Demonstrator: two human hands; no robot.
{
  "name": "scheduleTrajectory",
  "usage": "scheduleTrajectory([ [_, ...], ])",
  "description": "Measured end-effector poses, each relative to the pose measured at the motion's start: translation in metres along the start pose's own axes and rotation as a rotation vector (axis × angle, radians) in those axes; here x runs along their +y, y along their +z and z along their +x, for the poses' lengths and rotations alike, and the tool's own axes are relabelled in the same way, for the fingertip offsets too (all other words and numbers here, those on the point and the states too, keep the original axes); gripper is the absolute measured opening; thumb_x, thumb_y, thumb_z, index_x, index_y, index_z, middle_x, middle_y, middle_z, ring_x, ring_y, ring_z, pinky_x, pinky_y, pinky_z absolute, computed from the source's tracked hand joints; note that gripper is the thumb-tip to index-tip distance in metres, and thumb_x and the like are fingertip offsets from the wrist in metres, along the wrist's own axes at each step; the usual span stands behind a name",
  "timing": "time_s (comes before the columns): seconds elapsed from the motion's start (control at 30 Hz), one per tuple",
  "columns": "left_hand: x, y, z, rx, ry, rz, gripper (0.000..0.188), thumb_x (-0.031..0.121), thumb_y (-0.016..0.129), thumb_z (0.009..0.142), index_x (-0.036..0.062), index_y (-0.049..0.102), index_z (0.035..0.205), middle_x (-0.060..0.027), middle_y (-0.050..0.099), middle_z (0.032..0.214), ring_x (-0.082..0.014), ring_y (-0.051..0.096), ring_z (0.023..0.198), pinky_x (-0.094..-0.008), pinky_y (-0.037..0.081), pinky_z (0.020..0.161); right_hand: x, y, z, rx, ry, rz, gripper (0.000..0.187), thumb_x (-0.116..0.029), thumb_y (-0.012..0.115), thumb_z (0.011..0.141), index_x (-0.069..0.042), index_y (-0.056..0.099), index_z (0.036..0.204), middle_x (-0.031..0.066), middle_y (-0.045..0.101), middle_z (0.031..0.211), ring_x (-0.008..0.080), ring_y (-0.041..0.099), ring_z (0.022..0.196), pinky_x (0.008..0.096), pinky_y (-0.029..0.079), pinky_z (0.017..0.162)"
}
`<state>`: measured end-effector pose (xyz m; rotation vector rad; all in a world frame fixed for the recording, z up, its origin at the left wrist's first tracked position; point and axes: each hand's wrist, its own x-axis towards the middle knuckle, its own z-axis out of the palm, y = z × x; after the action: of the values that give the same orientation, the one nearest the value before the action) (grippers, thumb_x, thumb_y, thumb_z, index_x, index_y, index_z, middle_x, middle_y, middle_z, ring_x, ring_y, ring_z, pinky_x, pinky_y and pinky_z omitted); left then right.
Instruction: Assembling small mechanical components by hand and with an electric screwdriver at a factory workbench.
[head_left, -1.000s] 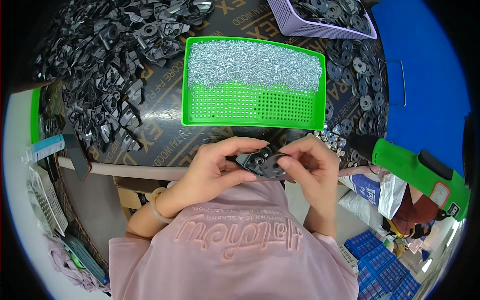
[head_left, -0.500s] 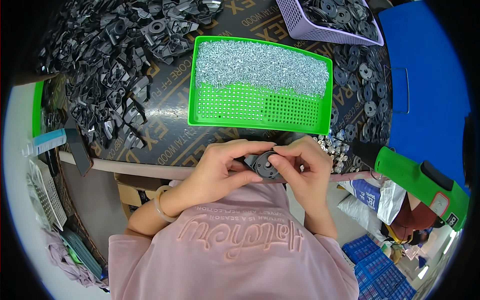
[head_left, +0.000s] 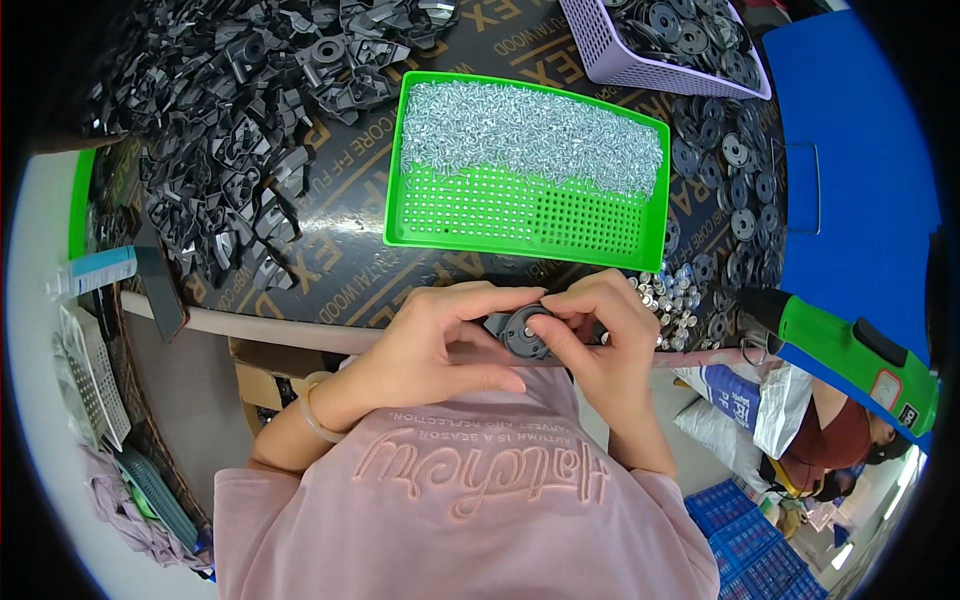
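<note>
View: head camera, looking down; I have both bare hands before the pink shirt [head_left: 470,500], at the near edge of the table [head_left: 345,225]
Black disc [head_left: 518,340]: round and ridged, tilted, raised between the hands, nearer the body than the green tray [head_left: 480,215]
Handling, my judgement: light and stiff, probably hard plastic; smooth face could slip under a fingertip; not very fragile, though I would not lever on its thin edge
Where to hold: I would pinch the rim at opposite sides, leaving the centre free
Dark part [head_left: 494,323]: peeks out left of the disc, mostly covered; I cannot tell whether the two are joined
Right hand [head_left: 603,318]: narrow pinch on the disc, thumb across its face, forefinger at the upper rim; the other fingers curl out of sight
Left hand [head_left: 435,335]: thumb and forefinger wide apart, forefinger reaching the disc's top edge, thumb clear below; whether its curled fingers bear the dark part, I cannot tell
Near the right hand: small metal pieces [head_left: 670,302] just beyond the knuckles, loose discs [head_left: 742,222] farther right
</note>
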<state>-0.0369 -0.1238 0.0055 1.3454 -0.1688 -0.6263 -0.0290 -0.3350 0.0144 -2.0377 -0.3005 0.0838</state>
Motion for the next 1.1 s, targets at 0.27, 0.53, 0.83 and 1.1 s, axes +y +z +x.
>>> scheduleTrajectory([
  [0.27, 0.003, -0.022, -0.019, 0.289, 0.034, 0.517, 0.022, -0.006, 0.069, 0.081, -0.0017, 0.071, 0.103, -0.0126, 0.067, 0.102, -0.0189, 0.067, 0.087, -0.0275, 0.055, 0.070, -0.006, 0.019, 0.001, -0.097, -0.080, -0.053, 0.024, -0.008, 0.082, 0.077, -0.006, 0.071, 0.098, 0.0082, 0.063, 0.093, 0.0207, 0.066, 0.076, 0.0290, 0.054, 0.061],
  [0.53, 0.019, -0.044, -0.040, 0.410, 0.000, 0.824, 0.023, -0.007, 0.068, 0.079, -0.0004, 0.070, 0.101, -0.0120, 0.064, 0.091, -0.0258, 0.065, 0.077, -0.0313, 0.052, 0.064, 0.000, 0.008, 0.002, 0.006, 0.012, -0.094, 0.016, -0.003, 0.078, 0.082, -0.004, 0.071, 0.096, 0.0071, 0.064, 0.092, 0.0148, 0.064, 0.071, 0.0252, 0.051, 0.058],
  [0.83, 0.013, -0.036, -0.020, 0.528, 0.123, 0.950, 0.021, -0.005, 0.073, 0.075, -0.0013, 0.068, 0.095, -0.0158, 0.064, 0.092, -0.0361, 0.063, 0.081, -0.0410, 0.051, 0.070, 0.003, 0.006, -0.003, 0.069, 0.040, -0.161, 0.014, -0.001, 0.077, 0.081, -0.003, 0.070, 0.094, 0.0067, 0.064, 0.091, 0.0146, 0.064, 0.071, 0.0256, 0.051, 0.058],
  [1.1, 0.018, -0.040, -0.042, 0.906, 0.113, 1.108, 0.032, 0.017, 0.084, 0.077, -0.0001, 0.067, 0.098, -0.0107, 0.068, 0.095, -0.0218, 0.062, 0.077, -0.0307, 0.051, 0.060, 0.019, -0.013, -0.017, 0.199, 0.081, -0.296, 0.012, 0.001, 0.075, 0.082, -0.003, 0.069, 0.091, 0.0055, 0.062, 0.087, 0.0116, 0.053, 0.058, 0.0260, 0.041, 0.050],
])
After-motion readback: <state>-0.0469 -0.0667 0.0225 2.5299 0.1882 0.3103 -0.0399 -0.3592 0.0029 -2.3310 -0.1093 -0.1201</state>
